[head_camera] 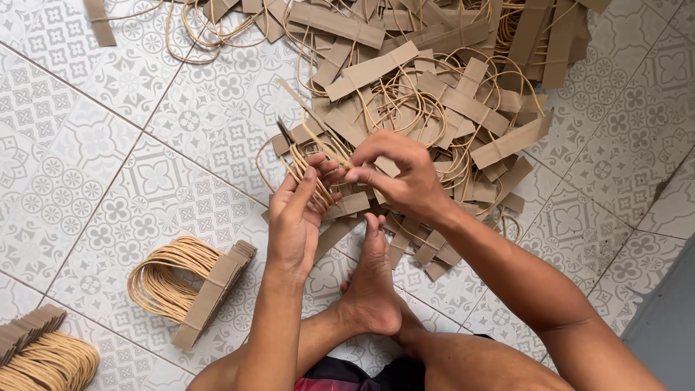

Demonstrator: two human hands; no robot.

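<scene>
I look down at my two hands above a floor of white tiles with grey flower patterns point(145, 181). My left hand point(298, 217) is held up with the fingers curled around a small bunch of brown paper bag handles, each one a flat cardboard strip with a loop of tan paper cord point(308, 163). The loops stick up past my fingers. My right hand point(394, 174) is just beside it, and its thumb and fingers pinch together on the top of that same bunch. So both hands are closed on the bunch, and the bunch sits between them, in the air above the floor.

Right behind my hands is a big messy pile of the same brown strips and cord loops point(449, 80). It spreads over the tiles to the top of the view.

My bare foot point(373, 282) rests on the floor under my hands, with its toes touching the near edge of the pile.

To the left, well apart from my hands, a neat stack of handles pressed together point(192, 289) lies on the tiles. Another neat stack point(43, 355) lies in the bottom left corner, partly cut off.
</scene>
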